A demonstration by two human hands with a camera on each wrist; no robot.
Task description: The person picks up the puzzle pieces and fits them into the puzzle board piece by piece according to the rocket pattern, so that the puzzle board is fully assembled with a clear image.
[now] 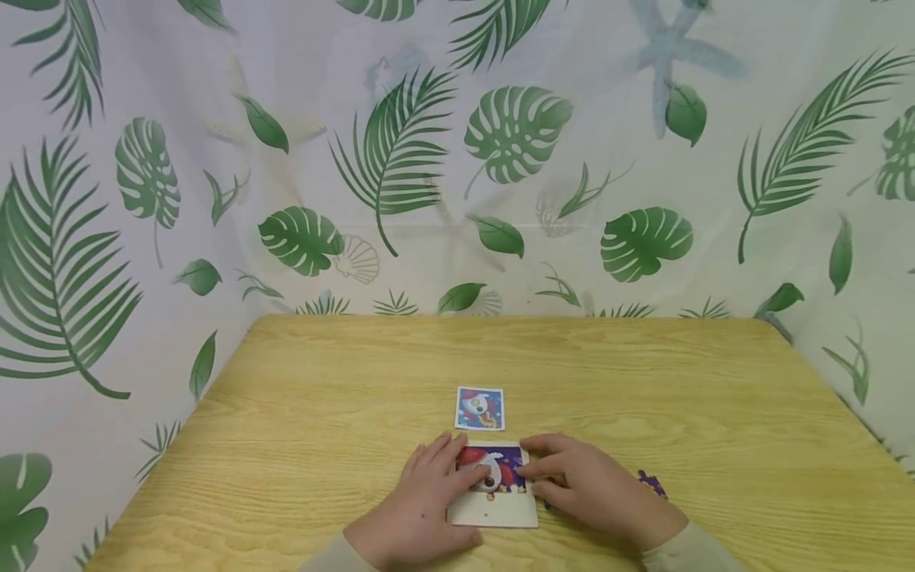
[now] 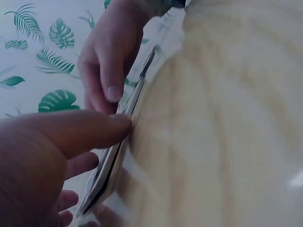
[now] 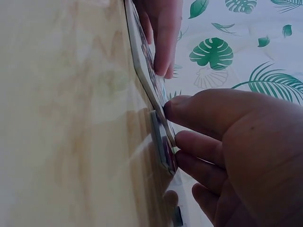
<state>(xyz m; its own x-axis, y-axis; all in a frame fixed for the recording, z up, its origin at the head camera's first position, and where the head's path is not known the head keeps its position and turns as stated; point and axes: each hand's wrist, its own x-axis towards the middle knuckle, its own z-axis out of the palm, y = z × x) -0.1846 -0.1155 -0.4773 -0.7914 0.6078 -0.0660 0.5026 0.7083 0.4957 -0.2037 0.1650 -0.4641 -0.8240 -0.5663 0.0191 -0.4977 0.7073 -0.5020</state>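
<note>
A jigsaw puzzle in a shallow cream tray [image 1: 500,515] lies in front of me, its upper part filled with a red, white and purple picture. My left hand [image 1: 422,508] rests along the tray's left side, with extended fingers over its edge and picture. At the right side, the fingertips of my right hand [image 1: 596,488] touch the tray's edge and the picture near it. A loose puzzle piece [image 3: 162,146] lies by the tray's edge under the right hand, mostly hidden in the head view. Both hands cover parts of the picture.
A small printed card [image 1: 480,409] with a similar picture lies just behind the tray. Another purple puzzle piece [image 1: 652,485] is on the wooden table [image 1: 322,397], beyond the right wrist. A leaf-patterned cloth [image 1: 429,159] hangs behind the table and at its sides.
</note>
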